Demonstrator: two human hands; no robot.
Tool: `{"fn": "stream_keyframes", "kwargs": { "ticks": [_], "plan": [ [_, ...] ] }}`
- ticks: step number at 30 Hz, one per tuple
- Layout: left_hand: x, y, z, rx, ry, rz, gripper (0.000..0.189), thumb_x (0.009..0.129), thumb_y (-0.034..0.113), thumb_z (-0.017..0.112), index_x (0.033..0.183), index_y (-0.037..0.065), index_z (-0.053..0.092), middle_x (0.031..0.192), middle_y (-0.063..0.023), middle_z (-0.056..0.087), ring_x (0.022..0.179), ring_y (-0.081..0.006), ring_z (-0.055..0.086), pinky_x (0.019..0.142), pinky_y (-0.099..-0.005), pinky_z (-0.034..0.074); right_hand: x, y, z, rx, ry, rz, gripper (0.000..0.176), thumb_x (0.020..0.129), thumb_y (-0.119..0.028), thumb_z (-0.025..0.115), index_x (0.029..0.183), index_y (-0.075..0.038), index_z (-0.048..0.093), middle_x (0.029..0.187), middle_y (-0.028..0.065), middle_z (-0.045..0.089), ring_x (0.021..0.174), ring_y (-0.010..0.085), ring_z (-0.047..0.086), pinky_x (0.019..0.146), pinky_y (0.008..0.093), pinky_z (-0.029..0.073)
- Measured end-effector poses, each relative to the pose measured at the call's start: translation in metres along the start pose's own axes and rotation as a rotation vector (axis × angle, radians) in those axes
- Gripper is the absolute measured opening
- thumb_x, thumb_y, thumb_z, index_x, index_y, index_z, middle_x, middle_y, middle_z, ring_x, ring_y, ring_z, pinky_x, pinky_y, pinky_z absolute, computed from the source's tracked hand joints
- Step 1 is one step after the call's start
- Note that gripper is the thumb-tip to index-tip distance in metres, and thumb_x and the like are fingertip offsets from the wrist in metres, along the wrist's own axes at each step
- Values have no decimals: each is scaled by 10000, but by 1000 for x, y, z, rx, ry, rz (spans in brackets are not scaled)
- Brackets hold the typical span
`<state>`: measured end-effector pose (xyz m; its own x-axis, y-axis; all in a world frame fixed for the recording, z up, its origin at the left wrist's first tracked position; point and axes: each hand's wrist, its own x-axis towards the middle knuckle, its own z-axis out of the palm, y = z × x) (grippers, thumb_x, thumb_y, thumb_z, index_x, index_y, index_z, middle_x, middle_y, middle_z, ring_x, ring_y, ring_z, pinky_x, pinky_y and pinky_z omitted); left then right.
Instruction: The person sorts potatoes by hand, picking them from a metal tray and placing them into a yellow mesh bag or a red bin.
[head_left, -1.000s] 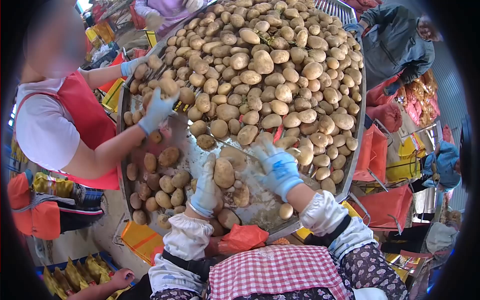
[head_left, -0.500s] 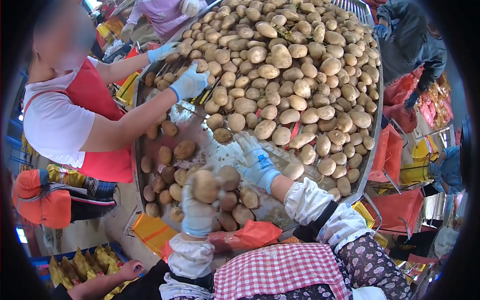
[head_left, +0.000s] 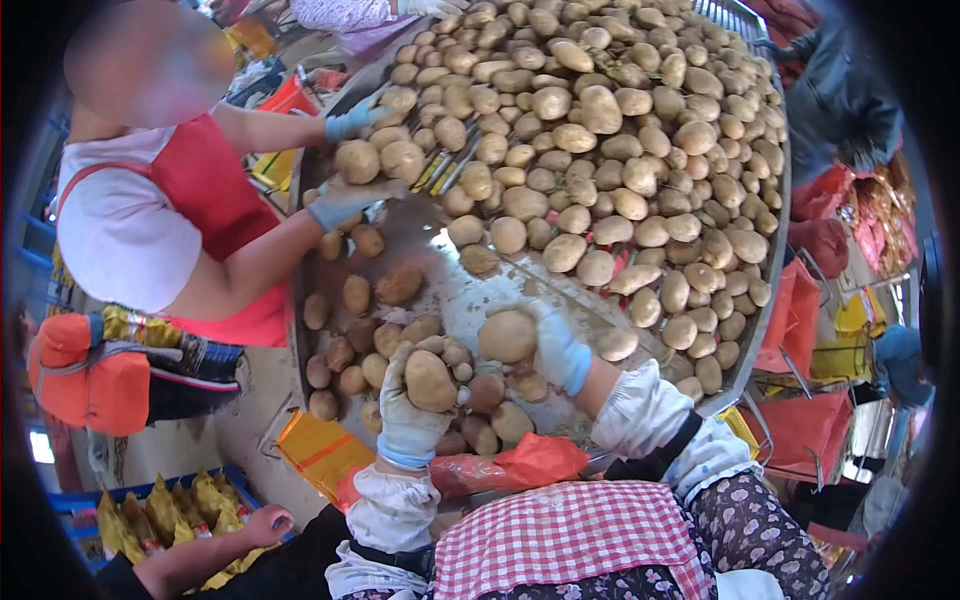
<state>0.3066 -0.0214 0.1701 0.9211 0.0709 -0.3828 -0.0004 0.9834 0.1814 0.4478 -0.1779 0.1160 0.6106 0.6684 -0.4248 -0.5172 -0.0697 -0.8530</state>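
Observation:
My left hand (head_left: 408, 425), in a pale glove, is closed around a large potato (head_left: 431, 382) at the near left of the metal sorting table (head_left: 460, 285). In my right hand (head_left: 558, 350), gloved in white and light blue, is another potato (head_left: 506, 336), gripped from its right side. The two potatoes are close together but apart. Several loose potatoes (head_left: 482, 392) lie under and between my hands. Further potatoes (head_left: 402, 285) sit to the left. A big heap of potatoes (head_left: 620, 150) covers the far and right part of the table.
Across the left edge a person in a red apron (head_left: 215, 190) handles potatoes with gloved hands. A red plastic bag (head_left: 520, 462) lies along the near edge. Red bags on frames (head_left: 810, 430) stand at the right, a blue crate (head_left: 75, 505) of yellow bags at lower left.
My right hand has gone from lying open on the table to holding a potato. My left hand still holds its potato. The co-worker's hands moved and now hold potatoes; the view shifted slightly.

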Motion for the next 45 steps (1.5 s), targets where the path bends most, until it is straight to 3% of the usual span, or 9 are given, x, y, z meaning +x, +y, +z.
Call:
{"fn": "stream_keyframes", "kwargs": {
  "ticks": [3,9,14,21,24,28,31,35,45],
  "plan": [
    [15,-24,23,287,70,-76,543,965,400,452,1341,9,455,891,-114,590,790,-239,606,597,-338,529,-44,-32,-23,709,-123,-73,479,969,-352,368,1160,44,560,1052,161,662,953,255,664,806,380,566],
    [47,-86,64,1398,-362,202,783,845,298,727,1440,17,301,1136,-89,566,1001,-145,567,873,-247,457,-95,-49,-40,-58,417,-184,527,986,-479,313,1104,-35,570,913,108,660,773,174,650,669,299,548],
    [47,-115,68,923,-352,-137,486,975,282,530,1346,-15,425,1238,-89,552,1111,-181,538,934,-306,447,-134,-51,-63,-653,416,-720,454,871,-306,630,1193,8,568,958,160,673,833,227,651,772,331,518],
    [55,-140,24,1783,-541,401,356,1006,242,454,1219,-33,527,1121,-154,608,997,-197,591,873,-302,471,-165,-31,-83,-39,626,-240,400,987,-326,430,1044,25,614,838,113,643,788,183,619,709,341,511],
    [54,-151,57,1622,-249,-129,306,986,231,480,1082,-36,594,947,-151,650,852,-262,622,786,-357,494,-166,-18,-92,-280,717,-318,441,997,-350,398,1058,31,610,906,151,657,814,220,629,765,355,499],
    [52,-155,50,1959,-785,636,316,965,273,516,937,-12,648,860,-171,660,809,-306,637,711,-395,489,-177,-21,-88,-408,533,-522,338,941,-242,537,1162,6,601,1091,169,636,1046,242,597,951,339,442],
    [50,-166,65,1838,-381,19,364,995,318,422,999,41,659,882,-234,647,823,-385,629,712,-417,490,-187,-28,-94,-267,423,-447,304,850,-169,609,1097,6,599,1059,100,627,1012,175,582,915,304,460],
    [48,-174,65,1574,-251,-58,353,992,285,481,930,-11,664,775,-101,669,705,-162,603,678,-320,473,-185,-26,-100,105,368,-325,238,879,-158,562,1039,13,606,936,70,640,868,152,601,784,283,502],
    [53,-155,34,461,25,-72,308,1010,271,427,1188,54,551,1069,-73,617,942,-155,617,871,-278,503,-156,-8,-106,633,-139,-18,311,977,-248,468,1167,-17,553,1024,86,628,922,180,613,820,324,508]
  ]
}}
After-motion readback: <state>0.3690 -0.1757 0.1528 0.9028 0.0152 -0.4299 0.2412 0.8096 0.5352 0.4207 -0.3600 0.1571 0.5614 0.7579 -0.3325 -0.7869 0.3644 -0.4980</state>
